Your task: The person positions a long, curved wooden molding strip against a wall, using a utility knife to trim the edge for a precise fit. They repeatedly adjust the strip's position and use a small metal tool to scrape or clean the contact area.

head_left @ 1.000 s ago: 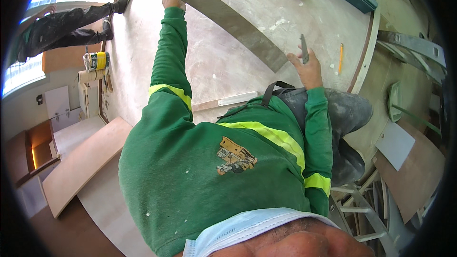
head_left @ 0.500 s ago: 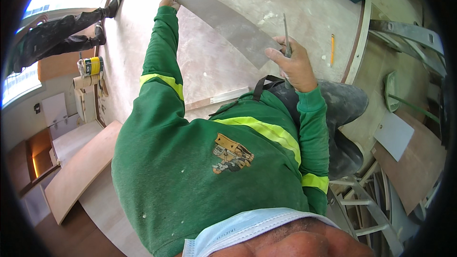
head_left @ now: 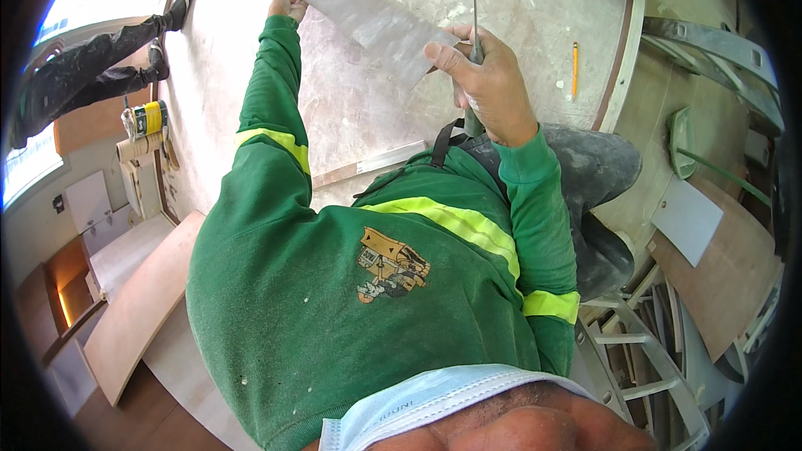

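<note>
A pale, dusty surface [head_left: 355, 129] spreads under the work, reaching far and left beyond the person in a green top [head_left: 284, 326] with yellow bands. At far left are another person's dark-clad legs [head_left: 104, 75]; near left, a broad light-brown board [head_left: 142, 309] is tilted. A metal ladder [head_left: 710, 43] lies beyond the right edge.

The long grey strip [head_left: 355, 23] slants across the far part of the surface, from far left to nearer right, between the two hands, which are well apart. The right hand [head_left: 501, 88] is closed around a slim grey tool [head_left: 477, 53] (its thin blade points to the far side), with thumb and finger at the strip's right end; whether they pinch it, I cannot tell. The left hand [head_left: 288, 6] curls onto the strip's near edge, farther left.

Right of the right hand lies a yellow pencil [head_left: 575, 71], well apart from the strip.
</note>
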Motion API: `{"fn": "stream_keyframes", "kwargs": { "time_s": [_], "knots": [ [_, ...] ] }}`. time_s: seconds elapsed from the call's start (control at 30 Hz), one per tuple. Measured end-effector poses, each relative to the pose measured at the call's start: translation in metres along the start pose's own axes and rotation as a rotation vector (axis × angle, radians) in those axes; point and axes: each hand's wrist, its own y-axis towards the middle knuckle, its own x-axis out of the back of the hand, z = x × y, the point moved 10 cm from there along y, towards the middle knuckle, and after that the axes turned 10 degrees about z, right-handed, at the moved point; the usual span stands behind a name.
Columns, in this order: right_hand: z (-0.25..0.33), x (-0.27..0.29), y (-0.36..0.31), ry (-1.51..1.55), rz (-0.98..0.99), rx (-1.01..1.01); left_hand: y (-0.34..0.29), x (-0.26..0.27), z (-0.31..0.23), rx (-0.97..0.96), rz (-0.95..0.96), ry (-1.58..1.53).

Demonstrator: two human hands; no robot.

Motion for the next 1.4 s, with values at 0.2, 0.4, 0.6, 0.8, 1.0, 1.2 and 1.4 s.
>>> {"fn": "stream_keyframes", "kwargs": {
  "time_s": [0.2, 0.4, 0.6, 0.8, 1.0, 1.2, 1.4],
  "knots": [
    [-0.076, 0.046, 0.038, -0.198, -0.026, -0.177, -0.017, 0.018, 0.036, 0.146, 0.141, 0.569],
    [-0.141, 0.087, 0.051, -0.327, -0.124, -0.230, -0.241, -0.010, 0.138, -0.468, 0.816, 1.624],
    [-0.099, 0.048, 0.044, -0.322, -0.073, -0.144, -0.402, 0.006, 0.170, -0.336, 1.049, 1.936],
    [-0.087, 0.032, 0.039, -0.255, -0.046, -0.074, -0.363, 0.041, 0.179, 0.246, 0.751, 1.262],
    [-0.055, -0.002, 0.025, -0.185, 0.005, 0.057, -0.224, -0.029, 0.147, 0.345, 0.564, -0.061],
    [-0.028, -0.021, 0.009, -0.054, 0.051, 0.093, -0.095, 0.017, 0.068, -0.015, 0.239, 0.025],
    [-0.014, -0.021, 0.003, 0.015, 0.056, 0.109, -0.103, -0.011, 0.046, -0.029, 0.292, 0.010]
  ]
}}
